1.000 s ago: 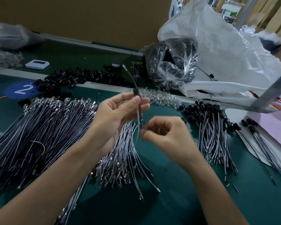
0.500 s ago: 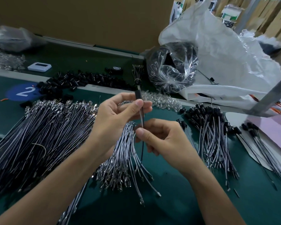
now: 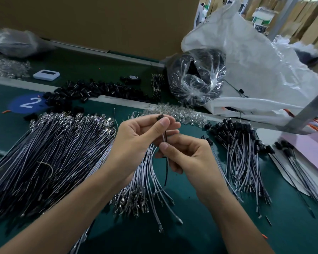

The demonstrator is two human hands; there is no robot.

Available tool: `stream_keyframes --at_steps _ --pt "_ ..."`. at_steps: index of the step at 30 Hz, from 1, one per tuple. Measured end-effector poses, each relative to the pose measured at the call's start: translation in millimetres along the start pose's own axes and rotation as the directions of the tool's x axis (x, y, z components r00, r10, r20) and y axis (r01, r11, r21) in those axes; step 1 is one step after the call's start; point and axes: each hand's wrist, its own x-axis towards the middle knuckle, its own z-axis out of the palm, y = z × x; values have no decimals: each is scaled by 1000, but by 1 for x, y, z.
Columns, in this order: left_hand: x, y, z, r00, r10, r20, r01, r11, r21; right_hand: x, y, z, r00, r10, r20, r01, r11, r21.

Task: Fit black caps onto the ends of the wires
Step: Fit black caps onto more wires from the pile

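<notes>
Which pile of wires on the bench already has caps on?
The capped pile right of the right hand: black caps top its wires. The left pile and middle pile show bare metal ends.

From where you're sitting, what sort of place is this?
Most likely a factory assembly bench. Heaps of identical wires and loose black caps lie on a green worktop marked with a number 2; the left hand pinches a cap while the right hand pinches its wire.
</notes>
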Motion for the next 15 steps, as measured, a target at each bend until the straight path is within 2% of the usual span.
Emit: stream_keyframes --at_steps 4,10,15 --pt "-5 -3 6 999 -37 20 37 999 -7 -1 3 4 994 -92 -52 91 995 -30" --pt "-8 -9 12 1000 10 7 -10 999 -30 -4 7 6 960 -248 -132 234 966 -112" --pt "-9 -14 16 999 32 27 -31 999 -29 -4 9 7 939 -278 -203 262 960 -102"
